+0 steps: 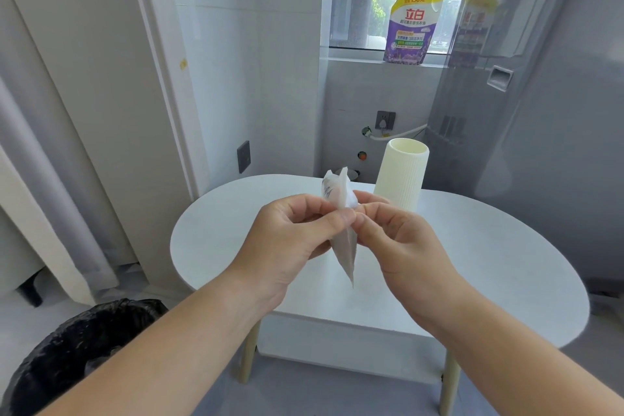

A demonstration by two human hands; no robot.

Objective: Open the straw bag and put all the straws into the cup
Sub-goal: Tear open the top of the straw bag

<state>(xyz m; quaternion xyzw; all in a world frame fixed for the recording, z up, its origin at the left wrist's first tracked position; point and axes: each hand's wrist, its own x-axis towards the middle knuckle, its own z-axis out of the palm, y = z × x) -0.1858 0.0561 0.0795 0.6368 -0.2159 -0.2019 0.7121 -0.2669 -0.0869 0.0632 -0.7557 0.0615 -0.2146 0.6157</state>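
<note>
- Black crinkled plastic lines a bin [67, 358] on the floor at the lower left, beside the table and well apart from the work.
- The left hand [290, 243] is raised above the table, its thumb and curled fingers pinching the upper part of the straw bag.
- The straw bag [345, 250] hangs in the air between the two hands. It is thin, cloudy film, narrow and tapering to a point below, with a crumpled flap standing up above the fingers. Single straws cannot be made out, nor whether the seal has parted yet.
- The right hand [405, 243] pinches the same stretch of film from the other side, its thumb tip just beside the left thumb.
- The step in hand looks like tearing or peeling the bag open. It would go best with both pinches kept close together at the seam and pulled apart gently, the pointed end kept low so nothing slides out. A sharp tug on such flimsy film could split it down its length.
- The cup [401, 176] stands upright on the table behind the right hand. It is tall, cream and finely ribbed, with a smooth rim, and no straws show above it.
- The table [499, 267] has a white, matte, rounded top on pale legs.
- Smooth grey panels of an appliance [547, 118] rise at the far right.
</note>
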